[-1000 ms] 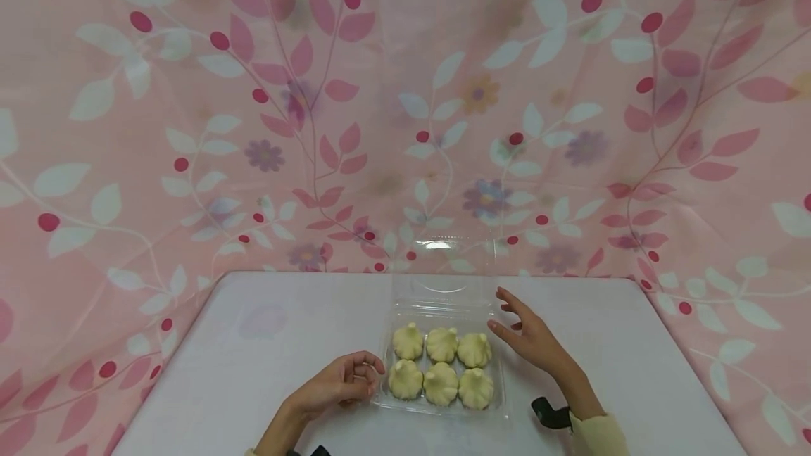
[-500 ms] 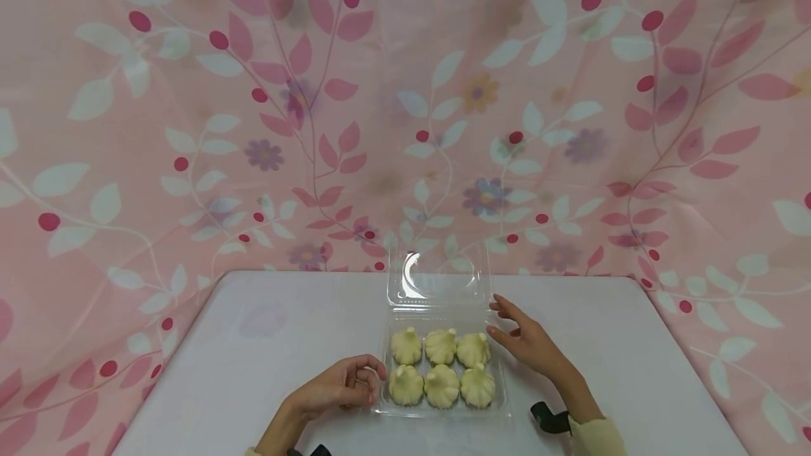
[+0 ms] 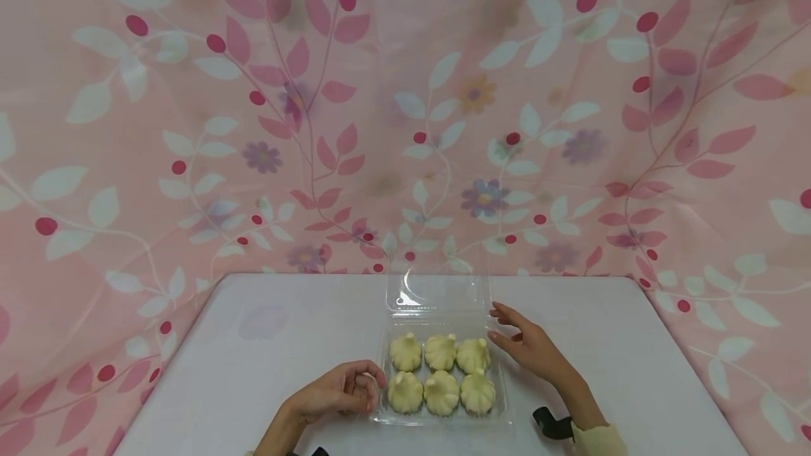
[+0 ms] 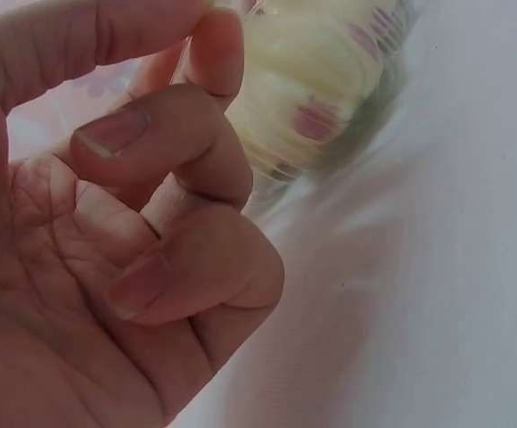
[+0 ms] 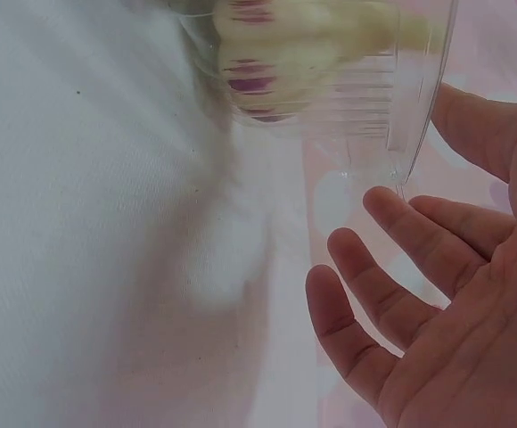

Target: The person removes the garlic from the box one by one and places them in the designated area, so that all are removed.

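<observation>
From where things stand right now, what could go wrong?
The open lid, raised behind the garlic bulbs, could drop onto them. The right hand, close by the right edge of the clear box, might nudge it. Packed close, the six bulbs could jostle if tilted.

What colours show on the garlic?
The garlic: pale yellow with purple streaks, best in the right wrist view.

Left grip curled, right grip (the looser one) spread
</observation>
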Demonstrator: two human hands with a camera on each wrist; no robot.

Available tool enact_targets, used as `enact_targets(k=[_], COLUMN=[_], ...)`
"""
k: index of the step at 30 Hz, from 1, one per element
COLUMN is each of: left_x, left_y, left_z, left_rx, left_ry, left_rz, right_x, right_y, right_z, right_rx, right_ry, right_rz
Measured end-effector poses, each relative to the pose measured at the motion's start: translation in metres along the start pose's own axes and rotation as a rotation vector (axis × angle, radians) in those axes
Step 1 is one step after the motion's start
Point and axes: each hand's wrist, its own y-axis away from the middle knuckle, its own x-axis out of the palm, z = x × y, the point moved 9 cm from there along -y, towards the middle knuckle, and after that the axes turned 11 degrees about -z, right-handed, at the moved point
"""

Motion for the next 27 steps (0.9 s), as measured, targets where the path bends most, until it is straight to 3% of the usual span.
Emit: enact_targets(k=[7, 13, 27], left_x=[0.0015, 0.0027, 0.0040], left_y=[0.0008, -0.0002, 0.0005], left_z=[0.0027, 0.0006, 0.0006], left_rx=[-0.048, -0.012, -0.026], left_ry=[-0.031, -0.012, 0.002], left_rz=[0.015, 0.024, 0.054], right_x=[-0.0020, -0.0007, 0.0002], right_y=[0.0026, 0.0041, 0.0050], right_z=[0.0023, 0.0015, 0.0010], right_rx=[-0.011, 0.013, 0.011], right_ry=[-0.013, -0.029, -0.042], right_rz=[-0.005, 0.016, 0.049])
